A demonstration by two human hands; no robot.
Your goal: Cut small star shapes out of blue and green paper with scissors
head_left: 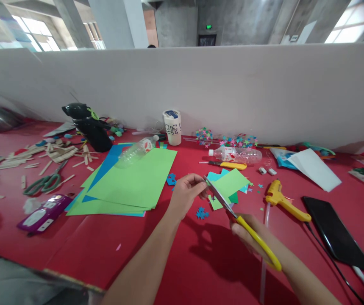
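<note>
My right hand point(248, 233) grips yellow-handled scissors point(221, 197), their blades pointing up and left toward my other hand. With fingers pinched together, my left hand point(186, 192) is at the blade tips; whatever small piece it may hold is hidden. Just below the fingers lies a little pile of blue paper stars point(202, 213). Blue paper scraps point(171, 179) rest to the left of that hand. Behind the scissors, light green paper pieces point(232, 182) overlap blue and darker green ones on the red table point(182, 271).
Large green sheets point(137, 182) lie left, under a plastic bottle point(139, 151). Farther left are green-handled scissors point(46, 182) and a purple device point(45, 214). A yellow cutter point(232, 165), another bottle point(235, 155), a yellow glue gun point(285, 201) and a black tablet point(336, 233) lie right. A cup point(172, 129) stands behind.
</note>
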